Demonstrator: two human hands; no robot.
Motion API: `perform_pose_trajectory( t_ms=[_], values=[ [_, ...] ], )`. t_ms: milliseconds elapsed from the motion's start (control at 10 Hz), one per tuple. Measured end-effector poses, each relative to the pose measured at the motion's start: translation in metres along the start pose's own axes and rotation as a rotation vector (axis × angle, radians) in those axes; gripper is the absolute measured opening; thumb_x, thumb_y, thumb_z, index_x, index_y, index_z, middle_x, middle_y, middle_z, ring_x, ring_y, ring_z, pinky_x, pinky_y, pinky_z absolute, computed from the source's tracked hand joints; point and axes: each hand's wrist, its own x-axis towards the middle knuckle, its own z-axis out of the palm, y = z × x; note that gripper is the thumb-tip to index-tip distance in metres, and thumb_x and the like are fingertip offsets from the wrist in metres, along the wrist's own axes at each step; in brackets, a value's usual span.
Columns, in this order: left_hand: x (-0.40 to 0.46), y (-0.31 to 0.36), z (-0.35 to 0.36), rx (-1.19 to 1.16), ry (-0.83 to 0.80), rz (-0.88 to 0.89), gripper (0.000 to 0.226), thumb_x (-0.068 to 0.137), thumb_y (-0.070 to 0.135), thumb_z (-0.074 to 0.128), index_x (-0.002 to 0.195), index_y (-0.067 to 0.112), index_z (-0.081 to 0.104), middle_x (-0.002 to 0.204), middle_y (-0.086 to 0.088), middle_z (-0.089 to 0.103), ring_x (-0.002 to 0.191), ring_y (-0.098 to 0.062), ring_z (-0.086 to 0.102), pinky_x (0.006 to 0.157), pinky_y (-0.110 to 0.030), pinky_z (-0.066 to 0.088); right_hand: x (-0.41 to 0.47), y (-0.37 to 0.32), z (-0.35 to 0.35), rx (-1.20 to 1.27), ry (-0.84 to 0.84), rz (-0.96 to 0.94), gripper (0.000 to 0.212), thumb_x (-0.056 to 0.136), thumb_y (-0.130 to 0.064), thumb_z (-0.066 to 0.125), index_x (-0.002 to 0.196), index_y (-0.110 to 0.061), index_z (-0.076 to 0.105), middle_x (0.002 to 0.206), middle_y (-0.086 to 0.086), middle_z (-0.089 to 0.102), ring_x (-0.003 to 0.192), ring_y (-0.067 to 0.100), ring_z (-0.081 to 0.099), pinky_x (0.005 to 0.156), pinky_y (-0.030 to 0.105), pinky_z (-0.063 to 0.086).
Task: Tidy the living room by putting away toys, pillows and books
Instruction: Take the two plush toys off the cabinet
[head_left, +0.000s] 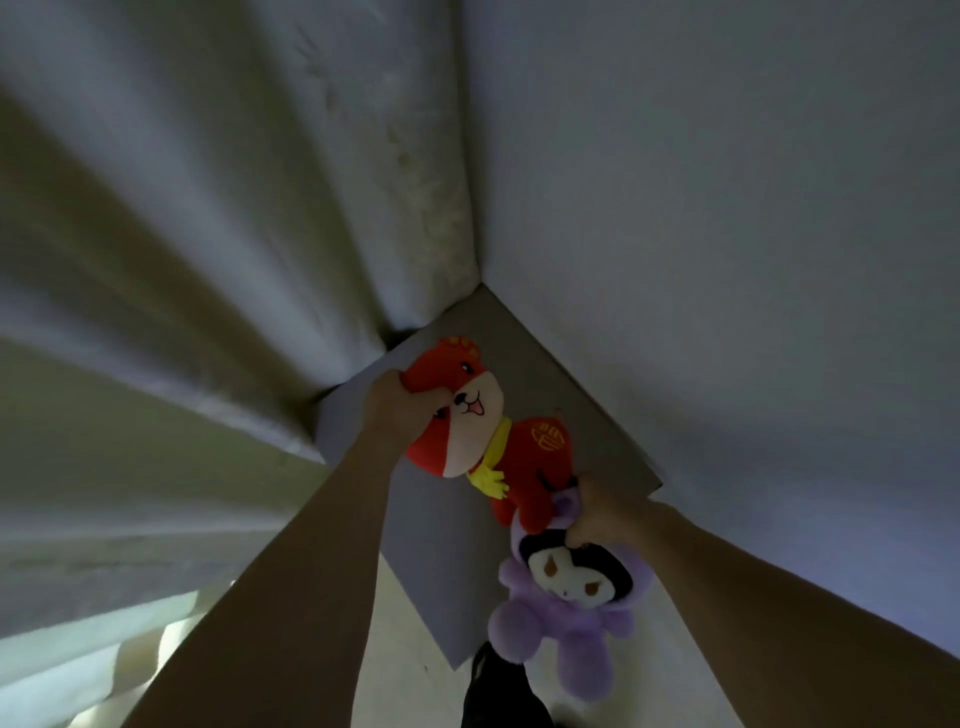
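Two plush toys held over a grey shelf in a corner

Left grip (402, 400) clutches the red plush (467, 436), gold character on its body, unreadable; right grip (597, 512) pinches the purple plush (566, 613) hanging below.

Home corner: curtain (208, 260), plush toys (483, 426)

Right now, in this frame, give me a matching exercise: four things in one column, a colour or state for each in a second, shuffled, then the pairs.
Things:
1. red plush dog
2. purple plush toy
3. scarf
4. shelf board

States:
A. yellow, round the dog's neck
B. grey, fitted in the corner
C. held by the head in the left hand
D. hanging by its hood from the right hand

Pairs: 1-C, 2-D, 3-A, 4-B
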Motion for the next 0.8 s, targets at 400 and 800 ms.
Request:
perform_pose_trajectory(
  t_ms=[400, 800],
  values=[
    [-0.3, -0.058, -0.085, -0.07, 0.338, 0.226, 0.047, 0.079, 0.026, 0.074, 0.118, 0.015, 0.049, 0.102, -0.003, 0.056, 0.093, -0.025, 0.055, 0.069, -0.03, 0.041, -0.296, -0.067, 0.031, -0.434, 0.133, -0.258, 0.036, 0.07, -0.035, 0.068, 0.102, -0.02, 0.064, 0.092, 0.001, 0.069, 0.084, 0.019, 0.066, 0.081, 0.039, 0.057],
    [-0.515, -0.248, -0.172, 0.304, 0.686, 0.041, 0.041, 0.075, 0.038, 0.069, 0.101, 0.028, 0.039, 0.082, 0.007, 0.055, 0.079, -0.021, 0.056, 0.063, -0.035, 0.043, -0.417, -0.152, 0.161, -0.549, 0.096, -0.671, 0.024, 0.084, -0.038, 0.06, 0.095, -0.017, 0.064, 0.083, -0.003, 0.064, 0.087, 0.022, 0.066, 0.076, 0.031, 0.051]
  ],
)
